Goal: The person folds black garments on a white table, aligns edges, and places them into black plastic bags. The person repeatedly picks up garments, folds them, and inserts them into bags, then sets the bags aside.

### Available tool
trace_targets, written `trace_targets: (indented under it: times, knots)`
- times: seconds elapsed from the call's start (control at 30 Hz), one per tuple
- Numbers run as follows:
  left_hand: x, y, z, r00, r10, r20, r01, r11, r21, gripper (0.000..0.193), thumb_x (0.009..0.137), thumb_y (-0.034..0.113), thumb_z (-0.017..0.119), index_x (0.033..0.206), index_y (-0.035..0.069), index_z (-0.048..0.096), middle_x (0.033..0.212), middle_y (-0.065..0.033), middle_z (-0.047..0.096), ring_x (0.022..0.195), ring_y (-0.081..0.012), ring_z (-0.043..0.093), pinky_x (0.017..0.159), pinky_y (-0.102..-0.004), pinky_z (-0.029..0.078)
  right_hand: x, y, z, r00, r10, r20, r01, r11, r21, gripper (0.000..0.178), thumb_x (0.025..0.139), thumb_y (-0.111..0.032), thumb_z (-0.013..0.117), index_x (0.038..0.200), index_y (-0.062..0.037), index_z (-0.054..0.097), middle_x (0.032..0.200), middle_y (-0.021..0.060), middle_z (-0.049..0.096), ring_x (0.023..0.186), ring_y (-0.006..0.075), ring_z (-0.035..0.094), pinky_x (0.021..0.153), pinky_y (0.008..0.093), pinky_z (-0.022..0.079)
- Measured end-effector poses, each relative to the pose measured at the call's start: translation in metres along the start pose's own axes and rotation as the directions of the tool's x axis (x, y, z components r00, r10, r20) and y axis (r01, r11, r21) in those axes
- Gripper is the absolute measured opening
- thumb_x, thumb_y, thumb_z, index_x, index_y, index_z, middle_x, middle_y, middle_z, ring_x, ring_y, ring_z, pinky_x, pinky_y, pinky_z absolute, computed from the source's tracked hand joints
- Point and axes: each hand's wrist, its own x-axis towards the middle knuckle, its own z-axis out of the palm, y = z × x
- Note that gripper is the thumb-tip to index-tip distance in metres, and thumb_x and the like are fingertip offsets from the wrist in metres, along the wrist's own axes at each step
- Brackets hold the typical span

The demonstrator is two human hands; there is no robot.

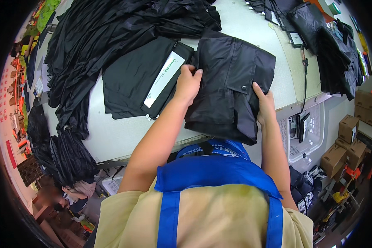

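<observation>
A folded black garment point(219, 78) of thin, slightly shiny cloth, with a flap and a snap button, is held over the near edge of the table. My left hand point(188, 85) is closed on its left edge. On the right side my right hand point(265, 104) grips it, thumb on top and the other fingers hidden. Just left of my left hand lies a flat stack of folded black cloth point(130, 78), with a long white label point(164, 78) along its right side.
Loose black garments point(111, 33) heap across the far left of the table point(107, 138) and hang off its edge. More black packs point(308, 20) lie at the far right. A white plastic basket point(318, 124) and cardboard boxes point(347, 128) stand right. Another person point(66, 198) is at lower left.
</observation>
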Motion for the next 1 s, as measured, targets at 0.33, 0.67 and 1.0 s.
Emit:
trace_targets:
  times: [0.33, 0.67, 1.0]
  knots:
    - [-0.047, -0.008, -0.019, 0.817, -0.121, 0.564, 0.451, 0.744, -0.494, 0.06, 0.083, 0.013, 0.069, 0.134, 0.0, 0.042, 0.127, -0.0121, 0.055, 0.116, -0.022, 0.051, 0.098, -0.036, 0.041, 0.028, -0.025, -0.054, 0.78, 0.148, 0.608, -0.182, 0.983, -0.006, 0.088, 0.073, -0.012, 0.077, 0.144, -0.0036, 0.025, 0.134, 0.0108, 0.048, 0.118, 0.0221, 0.049, 0.103, 0.0336, 0.037]
    - [-0.092, -0.035, 0.074, 0.933, -0.224, 0.282, 0.358, 0.662, -0.658, 0.045, 0.075, 0.011, 0.074, 0.109, -0.013, 0.057, 0.106, -0.0205, 0.065, 0.095, -0.0282, 0.063, 0.086, -0.0349, 0.048, 0.033, -0.054, 0.001, 0.822, -0.213, 0.528, 0.536, -0.022, -0.844, 0.067, 0.07, -0.004, 0.067, 0.131, -0.0062, 0.04, 0.103, 0.0279, 0.062, 0.097, 0.043, 0.06, 0.084, 0.0427, 0.049]
    - [-0.08, -0.069, 0.096, 0.913, -0.362, 0.189, 0.408, 0.79, -0.459, 0.037, 0.072, 0.019, 0.071, 0.093, -0.011, 0.064, 0.094, -0.0235, 0.067, 0.086, -0.0327, 0.066, 0.074, -0.036, 0.048, -0.087, -0.023, 0.042, 0.726, -0.351, 0.592, 0.558, -0.204, -0.804, 0.124, 0.054, -0.047, 0.082, 0.14, 0.0121, 0.016, 0.129, 0.0325, 0.035, 0.123, 0.0458, 0.036, 0.104, 0.0587, 0.023]
